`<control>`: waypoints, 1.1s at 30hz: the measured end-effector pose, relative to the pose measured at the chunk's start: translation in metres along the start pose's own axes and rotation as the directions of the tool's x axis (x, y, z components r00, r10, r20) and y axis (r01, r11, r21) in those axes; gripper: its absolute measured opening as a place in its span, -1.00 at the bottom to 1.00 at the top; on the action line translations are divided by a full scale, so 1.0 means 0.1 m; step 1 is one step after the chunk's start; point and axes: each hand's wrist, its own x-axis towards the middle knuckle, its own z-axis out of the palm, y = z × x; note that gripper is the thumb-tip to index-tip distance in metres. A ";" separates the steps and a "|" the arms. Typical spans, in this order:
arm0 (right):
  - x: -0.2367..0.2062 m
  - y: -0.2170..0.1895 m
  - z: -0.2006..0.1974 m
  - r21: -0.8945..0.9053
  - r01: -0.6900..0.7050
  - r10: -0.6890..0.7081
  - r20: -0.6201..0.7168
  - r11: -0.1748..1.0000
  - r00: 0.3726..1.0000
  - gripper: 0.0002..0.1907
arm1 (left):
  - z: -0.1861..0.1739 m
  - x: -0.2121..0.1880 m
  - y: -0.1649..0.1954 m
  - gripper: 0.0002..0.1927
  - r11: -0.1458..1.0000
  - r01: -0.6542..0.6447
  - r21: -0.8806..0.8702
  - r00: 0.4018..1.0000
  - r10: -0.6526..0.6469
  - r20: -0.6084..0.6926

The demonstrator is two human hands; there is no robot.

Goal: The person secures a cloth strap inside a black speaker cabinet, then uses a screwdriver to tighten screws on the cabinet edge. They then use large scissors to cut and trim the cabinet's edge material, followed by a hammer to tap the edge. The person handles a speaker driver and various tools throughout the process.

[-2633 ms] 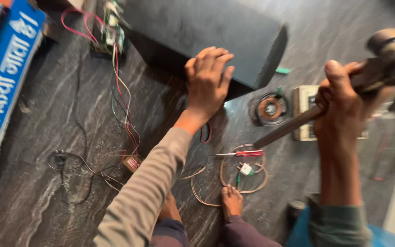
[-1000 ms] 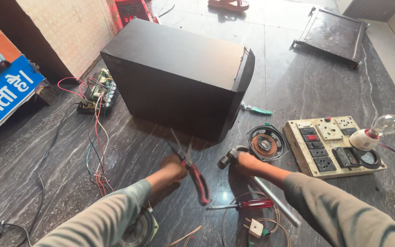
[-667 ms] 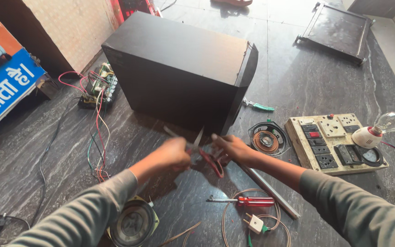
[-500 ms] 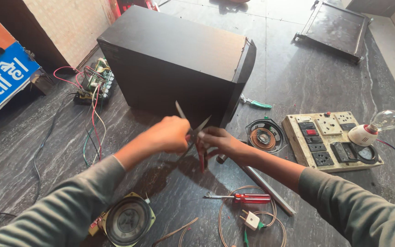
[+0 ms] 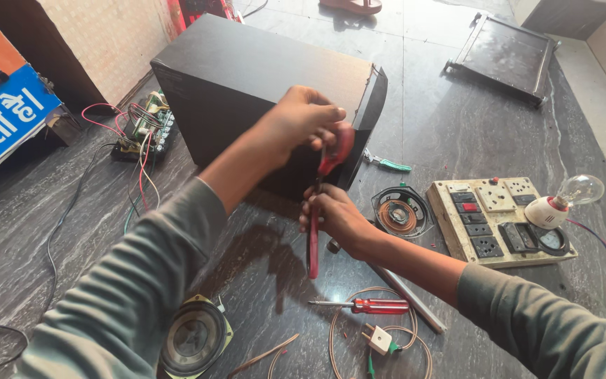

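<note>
Your dark stone floor (image 5: 50, 210) carried the black speaker cabinet (image 5: 247, 84) behind your grip, a red screwdriver (image 5: 366, 306) below it, and a switchboard (image 5: 499, 221) off right.

A black speaker cabinet (image 5: 247, 77) is seen on a dark grey stone floor (image 5: 429, 119) veined with pale streaks. Red-handled pliers (image 5: 315, 210) are gripped by the left hand (image 5: 303, 119) and the right hand (image 5: 334, 217) — both sleeves are grey. A screwdriver (image 5: 369, 306) with a red handle and a smaller one in green (image 5: 387, 164) are laid nearby. The switchboard (image 5: 499, 221) is cream with black sockets and one red switch; a clear bulb (image 5: 576, 191) is set in a white holder. Copper windings show in the black coil (image 5: 401, 213) — red, white and green wires trail from the circuit board (image 5: 145, 130). A blue sign with white lettering (image 5: 1, 130) is edged in orange.
</note>
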 end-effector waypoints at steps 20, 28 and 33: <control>-0.13 -0.92 0.13 -0.506 -0.116 -0.009 -0.238 0.855 0.971 -0.45 | 0.23 -0.35 -0.97 -0.22 0.979 0.175 -0.107 0.953 -0.141 0.269; -0.12 -1.03 0.16 -0.716 0.065 -0.205 -0.110 0.695 0.973 -0.43 | 0.21 -0.41 -0.71 -0.27 0.964 0.190 -0.187 0.932 -0.117 0.344; -0.12 -1.04 0.16 -0.727 0.059 -0.236 -0.144 0.684 0.961 -0.38 | 0.17 -0.48 -0.59 -0.19 0.976 0.208 -0.065 0.916 -0.171 0.363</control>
